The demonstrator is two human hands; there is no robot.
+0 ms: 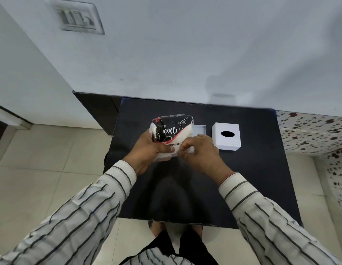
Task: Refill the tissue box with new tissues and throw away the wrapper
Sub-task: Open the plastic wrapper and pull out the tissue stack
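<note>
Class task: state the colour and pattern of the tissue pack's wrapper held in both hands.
The wrapper is black with white swirling script and red trim, seen in the head view.

1 tissue pack (171,129), 1 white box lid (226,136), 1 open box base (199,129). 2 hands: left hand (147,150), right hand (199,152). 1 black table (252,178).

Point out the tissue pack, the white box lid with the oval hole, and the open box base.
tissue pack (171,129): head view, on its black printed wrapper.
white box lid (226,135): head view, on its top face beside the oval hole.
open box base (200,129): head view, on its inner floor behind the pack.
</note>
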